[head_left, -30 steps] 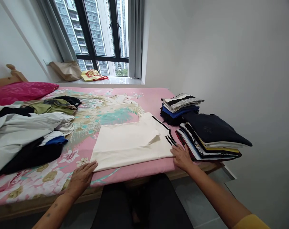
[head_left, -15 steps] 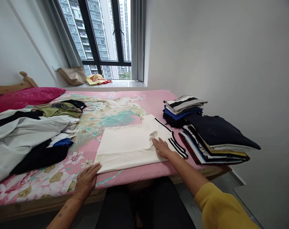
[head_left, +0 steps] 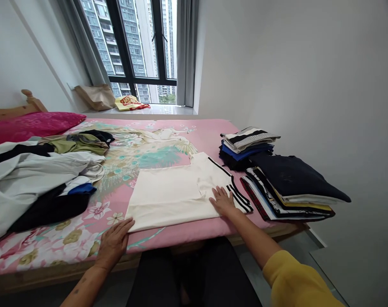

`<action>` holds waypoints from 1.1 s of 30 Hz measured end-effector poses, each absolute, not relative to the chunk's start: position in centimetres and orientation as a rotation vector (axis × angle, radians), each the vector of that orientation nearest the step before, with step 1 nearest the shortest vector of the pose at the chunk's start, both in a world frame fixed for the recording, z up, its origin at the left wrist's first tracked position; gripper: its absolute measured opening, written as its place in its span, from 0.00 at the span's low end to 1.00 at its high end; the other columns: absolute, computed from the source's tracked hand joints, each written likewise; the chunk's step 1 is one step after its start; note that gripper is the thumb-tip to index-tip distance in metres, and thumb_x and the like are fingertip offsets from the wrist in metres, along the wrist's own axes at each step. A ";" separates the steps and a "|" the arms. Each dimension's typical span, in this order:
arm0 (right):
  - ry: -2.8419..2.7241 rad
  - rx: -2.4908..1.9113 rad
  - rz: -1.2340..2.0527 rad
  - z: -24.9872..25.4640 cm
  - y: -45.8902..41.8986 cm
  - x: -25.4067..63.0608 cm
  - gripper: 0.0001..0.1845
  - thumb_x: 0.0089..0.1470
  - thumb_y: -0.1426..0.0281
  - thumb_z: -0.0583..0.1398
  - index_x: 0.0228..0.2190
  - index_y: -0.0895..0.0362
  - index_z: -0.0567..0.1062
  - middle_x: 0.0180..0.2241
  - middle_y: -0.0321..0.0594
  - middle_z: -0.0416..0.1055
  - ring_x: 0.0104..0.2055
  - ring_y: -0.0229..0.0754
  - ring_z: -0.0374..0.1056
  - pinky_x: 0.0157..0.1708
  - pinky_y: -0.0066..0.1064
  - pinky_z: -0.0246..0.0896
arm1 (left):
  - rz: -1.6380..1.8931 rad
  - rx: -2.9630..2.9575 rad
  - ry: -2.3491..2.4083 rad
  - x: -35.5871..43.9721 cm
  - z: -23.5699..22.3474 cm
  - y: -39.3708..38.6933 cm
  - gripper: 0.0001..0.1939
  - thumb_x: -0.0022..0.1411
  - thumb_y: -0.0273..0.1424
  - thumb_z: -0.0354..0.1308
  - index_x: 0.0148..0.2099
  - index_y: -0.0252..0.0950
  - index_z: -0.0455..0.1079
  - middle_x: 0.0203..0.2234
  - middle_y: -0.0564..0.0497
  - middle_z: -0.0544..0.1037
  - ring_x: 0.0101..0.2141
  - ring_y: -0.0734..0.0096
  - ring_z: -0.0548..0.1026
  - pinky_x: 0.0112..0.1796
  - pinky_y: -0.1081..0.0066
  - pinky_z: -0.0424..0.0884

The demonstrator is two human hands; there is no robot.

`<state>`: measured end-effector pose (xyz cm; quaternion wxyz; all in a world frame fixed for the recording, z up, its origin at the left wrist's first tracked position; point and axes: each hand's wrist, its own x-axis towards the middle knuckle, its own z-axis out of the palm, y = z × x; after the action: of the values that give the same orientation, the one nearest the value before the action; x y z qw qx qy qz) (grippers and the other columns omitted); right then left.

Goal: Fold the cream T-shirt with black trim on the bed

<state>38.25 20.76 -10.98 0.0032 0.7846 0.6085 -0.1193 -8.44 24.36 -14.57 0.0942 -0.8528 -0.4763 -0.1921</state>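
A white shirt point(head_left: 168, 187) with black stripes along its collar and sleeve edge lies partly folded on the pink flowered bedsheet point(head_left: 213, 132). Its near side is turned over in a long strip. My left hand point(head_left: 115, 238) rests at the near left corner of the shirt, fingertips touching its edge, fingers stretched out. Flat on the right part of the shirt, near the striped trim, lies my right hand point(head_left: 223, 201) with its fingers spread. A few creases show in the cloth just left of it.
Folded dark clothes point(head_left: 293, 177) are stacked at the bed's right edge, with a smaller folded pile point(head_left: 248, 147) behind. Loose clothes point(head_left: 47, 179) heap at the left before a magenta pillow point(head_left: 37, 125). A paper bag point(head_left: 96, 97) stands on the windowsill.
My right hand has slid right and slightly toward me across the shirt, and the bunched cloth beside it now lies flatter. My left hand stays at the corner.
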 end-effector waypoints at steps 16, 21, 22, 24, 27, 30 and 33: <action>2.326 2.499 0.428 -15.2 8.3 48.3 0.27 0.49 0.74 0.50 0.52 0.61 0.68 0.58 0.45 0.58 0.61 0.46 0.48 0.58 0.40 0.48 | -0.588 -2.523 -1.333 -8.5 -15.1 25.1 0.20 0.60 0.29 0.46 0.53 0.40 0.69 0.51 0.53 0.72 0.50 0.62 0.69 0.49 0.62 0.63; 2.231 2.426 0.465 -13.5 9.9 46.9 0.27 0.50 0.77 0.51 0.52 0.54 0.68 0.58 0.38 0.59 0.62 0.46 0.46 0.60 0.43 0.40 | -0.521 -2.530 -1.339 -8.3 -14.5 25.1 0.19 0.59 0.29 0.47 0.51 0.41 0.71 0.51 0.53 0.73 0.49 0.61 0.70 0.48 0.62 0.64; 2.228 2.397 0.451 -13.2 10.1 47.0 0.26 0.51 0.76 0.51 0.52 0.53 0.68 0.58 0.37 0.60 0.62 0.46 0.47 0.60 0.44 0.39 | -0.508 -2.530 -1.342 -8.2 -14.3 25.1 0.19 0.59 0.29 0.47 0.51 0.42 0.71 0.51 0.53 0.73 0.49 0.60 0.70 0.47 0.61 0.64; 2.212 2.361 0.421 -13.0 10.2 47.5 0.24 0.53 0.75 0.51 0.51 0.51 0.69 0.56 0.36 0.62 0.61 0.45 0.50 0.59 0.44 0.39 | -0.485 -2.529 -1.366 -8.2 -13.9 24.9 0.19 0.59 0.30 0.48 0.51 0.43 0.71 0.51 0.52 0.72 0.49 0.60 0.70 0.46 0.61 0.65; 2.176 2.372 0.404 -13.1 9.7 48.4 0.25 0.53 0.76 0.50 0.51 0.51 0.69 0.54 0.35 0.65 0.60 0.45 0.52 0.58 0.44 0.42 | -0.436 -2.552 -1.405 -8.3 -13.0 24.4 0.20 0.59 0.30 0.47 0.52 0.44 0.70 0.52 0.52 0.71 0.51 0.60 0.69 0.45 0.62 0.64; 2.177 2.373 0.415 -13.5 8.9 48.6 0.28 0.51 0.79 0.49 0.52 0.51 0.68 0.55 0.33 0.64 0.59 0.44 0.54 0.56 0.42 0.46 | -0.375 -2.605 -1.373 -8.6 -12.3 23.7 0.21 0.60 0.28 0.47 0.54 0.45 0.69 0.54 0.53 0.70 0.54 0.63 0.67 0.47 0.62 0.62; 2.202 2.358 0.458 -14.0 7.6 48.4 0.29 0.50 0.80 0.50 0.52 0.50 0.69 0.54 0.34 0.65 0.58 0.44 0.56 0.55 0.42 0.47 | -0.349 -2.641 -1.326 -9.3 -12.1 22.8 0.21 0.60 0.29 0.47 0.55 0.46 0.67 0.55 0.53 0.69 0.56 0.64 0.64 0.49 0.62 0.60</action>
<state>48.37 7.61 -13.97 -0.0586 0.7223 0.6746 0.1404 -9.25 22.83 -12.11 0.0829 -0.8844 -0.4442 -0.1169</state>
